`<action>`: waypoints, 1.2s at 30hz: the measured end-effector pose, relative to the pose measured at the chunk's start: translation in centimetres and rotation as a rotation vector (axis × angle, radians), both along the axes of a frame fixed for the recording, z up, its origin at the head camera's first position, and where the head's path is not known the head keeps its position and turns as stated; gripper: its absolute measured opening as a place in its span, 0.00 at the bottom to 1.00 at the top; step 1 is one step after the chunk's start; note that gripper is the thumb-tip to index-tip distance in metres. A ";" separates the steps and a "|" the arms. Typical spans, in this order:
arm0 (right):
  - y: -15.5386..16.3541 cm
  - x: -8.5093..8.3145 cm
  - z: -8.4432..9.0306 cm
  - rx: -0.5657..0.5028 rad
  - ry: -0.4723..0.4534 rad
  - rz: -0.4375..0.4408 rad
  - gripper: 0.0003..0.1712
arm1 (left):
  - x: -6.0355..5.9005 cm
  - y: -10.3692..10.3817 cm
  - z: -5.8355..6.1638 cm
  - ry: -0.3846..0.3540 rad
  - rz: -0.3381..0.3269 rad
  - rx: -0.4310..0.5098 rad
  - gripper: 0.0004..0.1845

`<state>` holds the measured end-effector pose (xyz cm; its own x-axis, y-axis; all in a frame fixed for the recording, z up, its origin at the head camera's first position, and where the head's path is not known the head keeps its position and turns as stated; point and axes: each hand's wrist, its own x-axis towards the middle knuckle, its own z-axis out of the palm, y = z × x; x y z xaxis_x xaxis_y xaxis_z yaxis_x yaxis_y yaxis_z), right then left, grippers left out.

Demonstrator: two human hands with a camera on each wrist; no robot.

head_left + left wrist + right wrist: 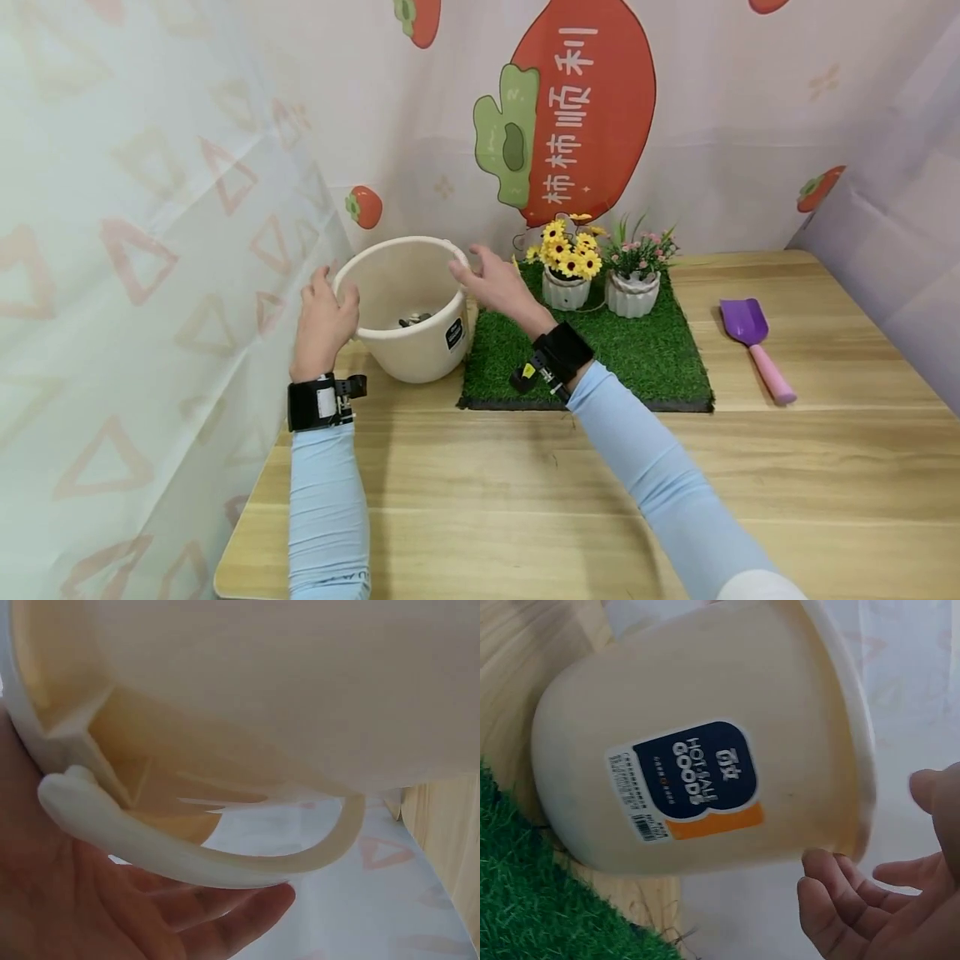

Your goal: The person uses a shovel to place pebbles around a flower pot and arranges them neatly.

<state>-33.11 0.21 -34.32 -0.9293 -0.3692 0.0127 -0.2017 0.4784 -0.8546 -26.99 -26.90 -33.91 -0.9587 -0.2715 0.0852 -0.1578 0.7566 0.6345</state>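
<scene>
A cream plastic bucket stands on the table, with small dark and metallic-looking items on its bottom. My left hand is at the bucket's left rim, thumb toward the rim and fingers along the outside. In the left wrist view, the bucket's curved handle hangs across the extended, loosely bent fingers; the thumb is hidden there. On the opposite side, my right hand has its fingertips right at the rim. The right wrist view shows its thumb held away from the rim, beside the bucket's label.
A green turf mat lies right of the bucket, bearing a pot of yellow flowers and a pot of pink flowers. Farther right is a purple trowel with a pink handle. Printed curtains border the wooden table.
</scene>
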 end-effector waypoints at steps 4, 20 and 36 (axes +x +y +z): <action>-0.5 -0.1 -0.7 -0.025 -0.056 0.007 0.38 | -0.3 -0.3 -0.2 -0.024 -0.018 0.009 0.34; -1.2 -0.2 -3.3 -0.212 0.024 -0.097 0.34 | -1.1 0.0 -1.7 -0.029 -0.021 0.115 0.32; -1.9 0.3 -4.4 -0.369 0.051 -0.102 0.33 | -0.9 -0.3 -2.1 0.011 -0.002 0.230 0.32</action>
